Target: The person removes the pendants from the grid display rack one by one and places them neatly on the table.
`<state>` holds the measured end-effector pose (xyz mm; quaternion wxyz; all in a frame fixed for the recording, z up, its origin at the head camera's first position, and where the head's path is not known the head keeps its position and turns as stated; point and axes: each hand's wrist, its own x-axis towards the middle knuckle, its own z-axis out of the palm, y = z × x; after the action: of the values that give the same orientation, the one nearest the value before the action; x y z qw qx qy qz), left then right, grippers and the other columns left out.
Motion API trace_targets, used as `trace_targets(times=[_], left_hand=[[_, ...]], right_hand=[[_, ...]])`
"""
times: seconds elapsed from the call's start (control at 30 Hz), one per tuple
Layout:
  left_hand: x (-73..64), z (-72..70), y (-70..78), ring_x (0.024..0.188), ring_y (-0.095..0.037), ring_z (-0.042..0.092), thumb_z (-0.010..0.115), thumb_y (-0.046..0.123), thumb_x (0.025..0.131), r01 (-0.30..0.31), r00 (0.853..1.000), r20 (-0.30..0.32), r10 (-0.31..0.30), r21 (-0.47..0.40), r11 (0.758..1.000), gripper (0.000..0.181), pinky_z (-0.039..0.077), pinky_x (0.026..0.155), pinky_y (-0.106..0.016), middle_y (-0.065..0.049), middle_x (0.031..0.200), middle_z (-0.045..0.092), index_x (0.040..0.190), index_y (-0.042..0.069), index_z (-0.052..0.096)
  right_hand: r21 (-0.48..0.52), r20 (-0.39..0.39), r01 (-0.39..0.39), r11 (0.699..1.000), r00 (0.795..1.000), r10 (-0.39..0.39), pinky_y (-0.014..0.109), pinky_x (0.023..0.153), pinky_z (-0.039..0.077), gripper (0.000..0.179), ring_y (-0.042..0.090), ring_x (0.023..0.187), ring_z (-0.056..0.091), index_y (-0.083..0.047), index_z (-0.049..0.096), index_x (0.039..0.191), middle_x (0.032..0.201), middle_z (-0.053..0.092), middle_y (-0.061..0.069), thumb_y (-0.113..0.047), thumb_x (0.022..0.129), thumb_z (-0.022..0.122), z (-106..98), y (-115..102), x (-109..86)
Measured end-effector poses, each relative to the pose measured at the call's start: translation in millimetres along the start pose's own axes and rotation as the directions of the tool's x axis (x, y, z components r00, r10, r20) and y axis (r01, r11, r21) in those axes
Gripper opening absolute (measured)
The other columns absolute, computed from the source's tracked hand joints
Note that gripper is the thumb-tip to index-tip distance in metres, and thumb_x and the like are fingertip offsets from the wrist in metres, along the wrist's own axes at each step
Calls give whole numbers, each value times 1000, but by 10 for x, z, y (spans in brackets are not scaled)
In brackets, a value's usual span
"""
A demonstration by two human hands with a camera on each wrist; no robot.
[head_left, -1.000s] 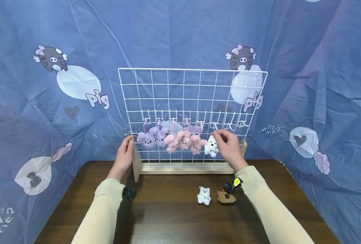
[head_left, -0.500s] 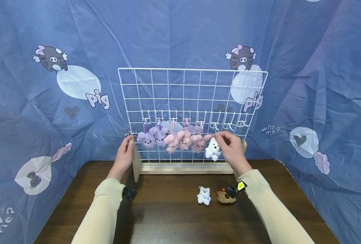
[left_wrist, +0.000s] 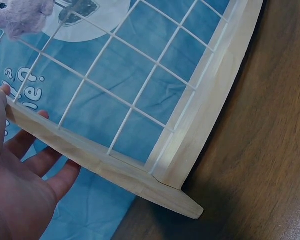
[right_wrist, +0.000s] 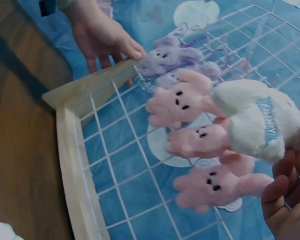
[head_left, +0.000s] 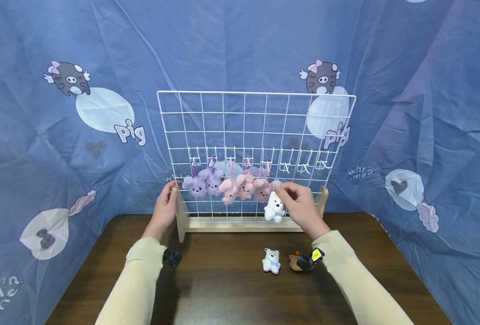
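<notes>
My right hand (head_left: 302,207) pinches a white bear plush keychain (head_left: 275,210) near its top, in front of the grid rack's lower right part. The right wrist view shows the same white bear (right_wrist: 252,120) with a blue scarf on it. My left hand (head_left: 165,206) holds the wooden side post (head_left: 181,219) of the rack, thumb in front and fingers behind. Beside the held bear, pink bunny plush keychains (head_left: 246,187) hang from hooks. Purple bunny plush keychains (head_left: 197,186) hang further left. Bare white hooks (head_left: 303,168) are at the right.
The white wire grid (head_left: 244,113) stands on a wooden base (head_left: 240,225) on the brown table (head_left: 215,284). In front lie another white bear keychain (head_left: 271,262) and a brown plush keychain (head_left: 293,263), partly hidden by the right wrist camera. A blue cloth (head_left: 264,40) surrounds the table.
My right hand has moved the white bear down and left, away from the hook it was close under, to overlap the rightmost pink bunny. The left hand stays on the post.
</notes>
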<state>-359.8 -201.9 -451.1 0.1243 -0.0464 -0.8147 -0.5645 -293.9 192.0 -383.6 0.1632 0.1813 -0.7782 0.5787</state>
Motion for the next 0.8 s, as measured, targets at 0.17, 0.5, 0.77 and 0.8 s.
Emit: trace_targets(times=[0.17, 0.5, 0.77, 0.8], left_hand=[[-14, 9, -9, 132, -39, 50, 35, 23, 116, -9, 1000, -5, 9, 18, 1000, 40, 35, 112, -56, -29, 145, 55, 152, 10, 46], [-6, 5, -16, 133, -38, 48, 34, 26, 117, 1, 1000, 9, -1, 16, 1000, 41, 35, 113, -56, -28, 147, 53, 153, 12, 45], [2, 0, -13, 135, -38, 47, 34, 26, 117, 7, 1000, 13, -7, 15, 1000, 41, 34, 114, -57, -27, 149, 52, 154, 13, 44], [2, 1, -11, 135, -38, 47, 34, 26, 117, 5, 1000, 12, -5, 14, 1000, 41, 34, 114, -56, -27, 148, 53, 153, 12, 45]], right_hand=[[6, 48, 5, 1000, 999, -5, 23, 64, 48, 20, 9, 73, 57, 4, 75, 103, 85, 68, 7, -12, 106, 64, 138, 50, -43], [-54, 138, -46, 998, 989, 53, 23, 64, 45, 15, 10, 70, 54, -4, 77, 98, 77, 62, 0, -13, 104, 67, 429, 257, -143], [-137, 206, -62, 989, 974, 90, 24, 66, 45, 13, 11, 72, 53, -7, 77, 96, 79, 63, -2, -11, 104, 67, 566, 447, -189], [-151, 215, -62, 987, 972, 94, 24, 67, 45, 13, 11, 73, 54, -7, 77, 97, 80, 64, -2, -11, 103, 67, 582, 472, -195]])
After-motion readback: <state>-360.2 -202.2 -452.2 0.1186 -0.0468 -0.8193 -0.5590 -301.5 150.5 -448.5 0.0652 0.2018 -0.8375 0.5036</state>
